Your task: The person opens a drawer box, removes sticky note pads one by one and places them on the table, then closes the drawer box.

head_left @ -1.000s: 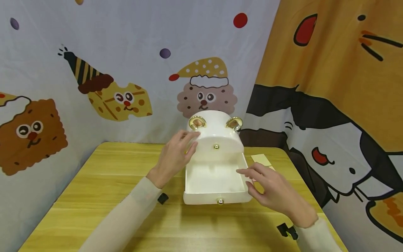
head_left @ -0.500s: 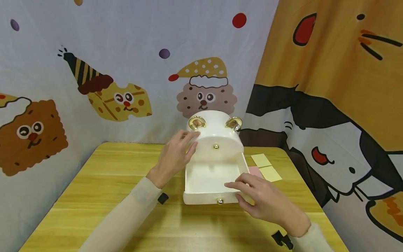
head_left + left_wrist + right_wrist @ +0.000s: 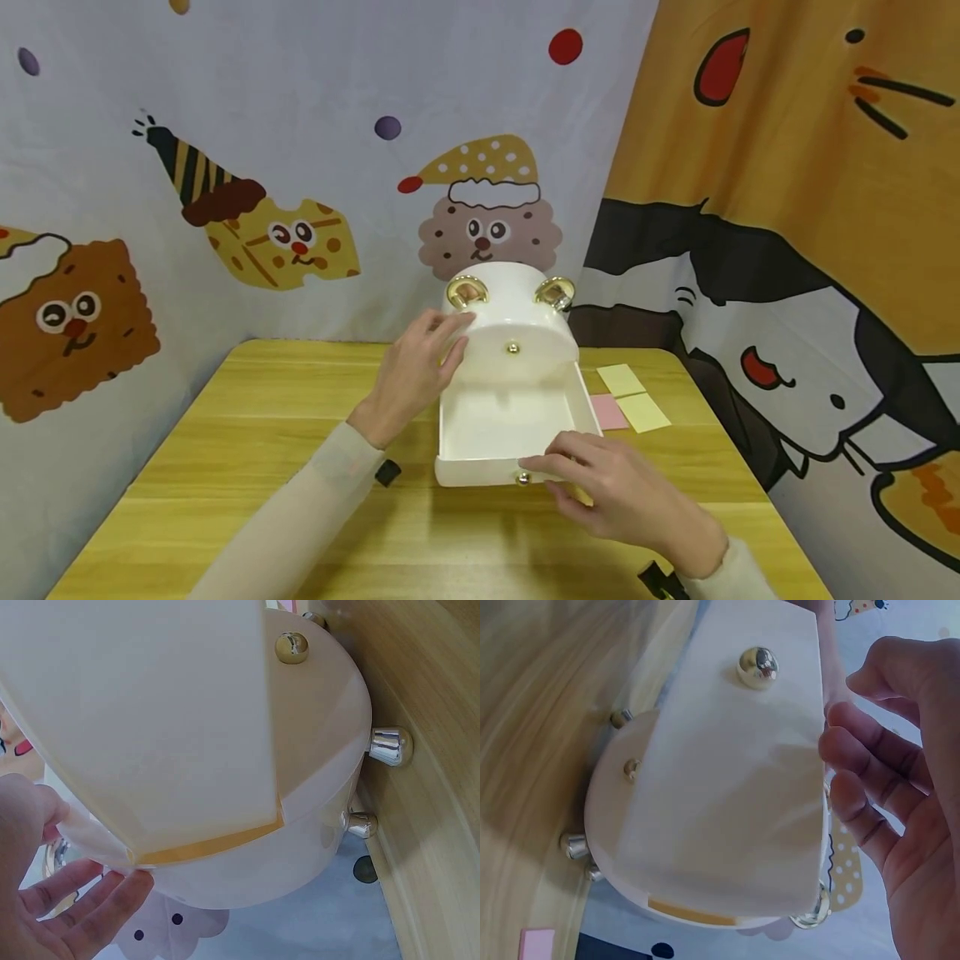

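A: Head view 1st: where is it, how'll it handle?

B: White drawer box [image 3: 506, 302] stands mid-tabletop [image 3: 225, 467], lower drawer [image 3: 472, 472] pulled out to my near side. Looks like hard plastic, so prob. light & stiff, a bit slick, not too fragile; box might skid if pushed w/o a brace. Best hold imo: the drawer's gold knob [image 3: 522, 478] or its near panel, w/ the box steadied at its left side.

A: Hands there?

B: L hand [image 3: 411, 367] at the box's left side, reaching in from near left. R hand [image 3: 626, 492] at the right half of the drawer's near panel, fingertips approx. by the knob.

A: L wrist view?

B: Fingertips on the box wall, fingers fairly straight, thumb apart; nothing gripped.

A: R wrist?

B: Fingers loosely bent at the panel's upper edge, thumb off it, nothing gripped. Can't tell if they touch.
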Demonstrator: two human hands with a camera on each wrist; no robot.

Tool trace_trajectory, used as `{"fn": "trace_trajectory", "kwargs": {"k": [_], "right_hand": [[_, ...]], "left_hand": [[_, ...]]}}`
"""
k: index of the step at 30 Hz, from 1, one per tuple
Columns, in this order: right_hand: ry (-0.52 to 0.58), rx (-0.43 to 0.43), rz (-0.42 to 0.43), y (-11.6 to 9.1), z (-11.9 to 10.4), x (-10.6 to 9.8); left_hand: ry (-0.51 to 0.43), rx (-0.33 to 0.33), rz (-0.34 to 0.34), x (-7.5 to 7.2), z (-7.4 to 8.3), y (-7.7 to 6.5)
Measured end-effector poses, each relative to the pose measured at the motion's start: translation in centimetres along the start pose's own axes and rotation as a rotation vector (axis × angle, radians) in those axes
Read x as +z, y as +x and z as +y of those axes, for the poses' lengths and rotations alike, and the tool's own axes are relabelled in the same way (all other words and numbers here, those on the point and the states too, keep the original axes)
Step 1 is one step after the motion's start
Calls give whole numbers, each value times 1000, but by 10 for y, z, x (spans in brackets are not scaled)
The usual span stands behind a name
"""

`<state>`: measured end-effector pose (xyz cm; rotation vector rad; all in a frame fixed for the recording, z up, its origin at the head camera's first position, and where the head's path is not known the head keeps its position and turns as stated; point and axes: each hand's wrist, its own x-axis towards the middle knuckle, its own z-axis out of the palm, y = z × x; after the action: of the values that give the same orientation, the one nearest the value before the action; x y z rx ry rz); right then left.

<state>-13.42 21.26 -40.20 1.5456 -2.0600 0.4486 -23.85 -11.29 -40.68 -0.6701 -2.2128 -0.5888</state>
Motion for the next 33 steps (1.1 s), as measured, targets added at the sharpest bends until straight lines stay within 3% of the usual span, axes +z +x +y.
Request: {"fn": "trace_trajectory", "kwargs": {"k": [7,20,33], "right_hand": [[-21,10,-56,-5,-7,8],[21,49,-111,-10,-9,24],[21,70,-96,-9,-9,36]], "left_hand": [[17,-14,-17,0,0,0],[5,18,-6,-3,1,1],[-4,6,-14,-3,1,1]]}}
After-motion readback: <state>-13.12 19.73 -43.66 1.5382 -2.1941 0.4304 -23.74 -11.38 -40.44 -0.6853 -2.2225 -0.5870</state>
